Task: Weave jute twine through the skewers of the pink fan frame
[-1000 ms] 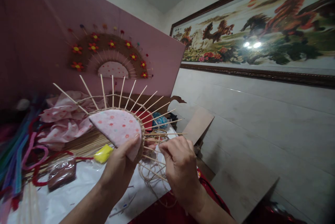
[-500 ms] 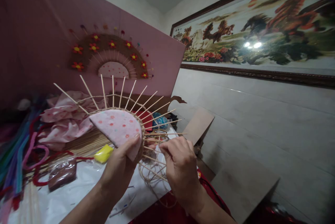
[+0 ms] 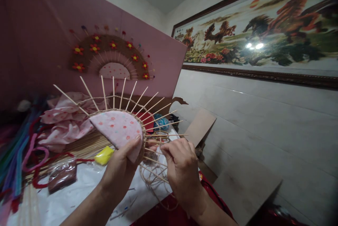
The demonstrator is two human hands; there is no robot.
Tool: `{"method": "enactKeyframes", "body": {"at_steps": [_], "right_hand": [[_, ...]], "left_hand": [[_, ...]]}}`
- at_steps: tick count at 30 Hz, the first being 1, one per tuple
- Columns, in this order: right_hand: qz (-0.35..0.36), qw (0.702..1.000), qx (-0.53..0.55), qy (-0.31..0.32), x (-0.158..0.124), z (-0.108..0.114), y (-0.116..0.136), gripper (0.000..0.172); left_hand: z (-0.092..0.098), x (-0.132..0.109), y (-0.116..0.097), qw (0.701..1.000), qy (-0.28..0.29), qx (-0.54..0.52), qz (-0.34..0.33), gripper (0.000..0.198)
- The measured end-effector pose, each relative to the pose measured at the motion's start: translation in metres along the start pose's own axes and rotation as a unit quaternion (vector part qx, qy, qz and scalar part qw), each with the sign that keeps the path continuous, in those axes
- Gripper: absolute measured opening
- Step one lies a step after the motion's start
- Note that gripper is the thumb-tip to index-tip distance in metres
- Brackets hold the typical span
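My left hand (image 3: 120, 168) grips a half-round fan base (image 3: 118, 127), covered in pink dotted fabric, with the thumb on its face and the other fingers behind. Thin wooden sticks (image 3: 131, 95) spread out from its curved edge, where a band of braided twine runs. A looser strand of twine (image 3: 125, 98) passes in an arc across the sticks. At the lower right sticks, my right hand (image 3: 182, 169) is closed in a pinch on the twine, though its fingertips partly hide it. Below hang loose loops of twine (image 3: 151, 180).
A pink board (image 3: 163, 57) stands behind, bearing a finished-looking fan with red flowers (image 3: 94, 47). On the white-covered table (image 3: 89, 187) lie crumpled pink fabric (image 3: 59, 127), a yellow packet (image 3: 104, 155), a brown packet (image 3: 62, 175), coloured pipe cleaners (image 3: 19, 166) and blue yarn (image 3: 161, 122).
Almost nothing differs. The fan base and its sticks have shifted very slightly left; both hands keep their hold.
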State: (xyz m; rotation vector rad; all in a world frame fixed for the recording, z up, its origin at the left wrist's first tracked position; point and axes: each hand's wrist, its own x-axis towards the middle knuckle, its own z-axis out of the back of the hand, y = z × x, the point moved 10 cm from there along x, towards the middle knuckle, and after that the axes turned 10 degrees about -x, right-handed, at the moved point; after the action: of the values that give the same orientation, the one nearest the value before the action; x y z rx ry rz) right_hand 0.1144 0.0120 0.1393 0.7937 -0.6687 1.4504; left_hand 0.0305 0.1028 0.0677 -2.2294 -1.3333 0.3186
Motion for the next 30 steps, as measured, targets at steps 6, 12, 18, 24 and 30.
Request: {"method": "enactKeyframes", "body": {"at_steps": [6, 12, 18, 24, 30], "right_hand": [[-0.006, 1.0, 0.009, 0.001, 0.0, 0.0, -0.002, 0.014], [0.001, 0.999, 0.026, -0.019, 0.0, 0.008, 0.0, 0.013], [0.003, 0.998, 0.037, -0.041, 0.0, 0.016, 0.003, 0.013], [-0.105, 0.973, 0.15, -0.142, -0.016, 0.046, -0.039, 0.011], [-0.35, 0.828, 0.429, -0.09, -0.049, -0.003, -0.116, 0.018]], "left_hand": [[0.0, 0.0, 0.0, 1.0, -0.005, -0.006, 0.002, 0.019], [0.002, 0.001, -0.003, 1.0, -0.015, -0.006, -0.004, 0.019], [-0.002, 0.002, -0.003, 1.0, 0.002, -0.006, 0.003, 0.02], [-0.001, -0.002, -0.015, 0.999, -0.031, -0.026, -0.013, 0.018], [-0.002, -0.003, -0.034, 0.997, -0.057, -0.045, -0.038, 0.018]]}}
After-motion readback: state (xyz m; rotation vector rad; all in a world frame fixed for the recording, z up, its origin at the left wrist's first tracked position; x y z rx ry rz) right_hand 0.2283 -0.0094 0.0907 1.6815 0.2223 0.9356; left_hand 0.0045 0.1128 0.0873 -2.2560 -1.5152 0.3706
